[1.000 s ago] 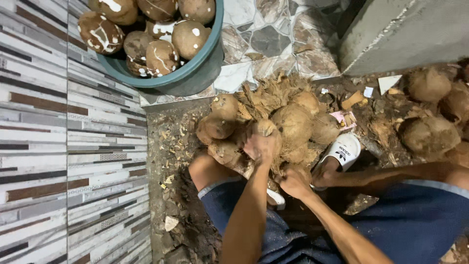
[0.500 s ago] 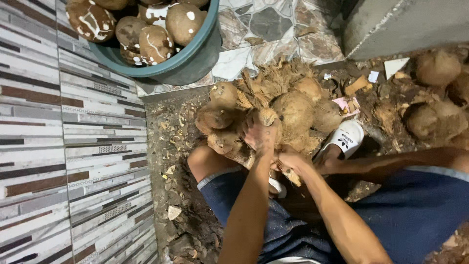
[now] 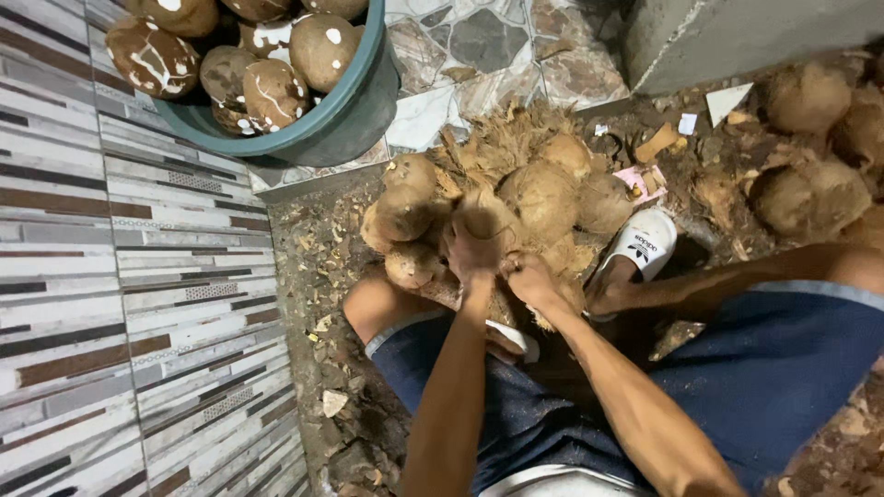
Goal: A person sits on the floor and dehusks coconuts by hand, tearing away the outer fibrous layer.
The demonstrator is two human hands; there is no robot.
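Dirt floor [image 3: 313, 276], coconuts beside tub [image 3: 359, 110]. We clamp left hand [image 3: 471, 247], right hand [image 3: 534, 281] on coconut [image 3: 488, 216]; husk may slip, scraping knuckles.

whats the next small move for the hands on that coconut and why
Probably pull the husk further apart: the left hand and right hand both grip one fibrous coconut at the pile's near edge, still husked, unlike the peeled ones in the teal tub.
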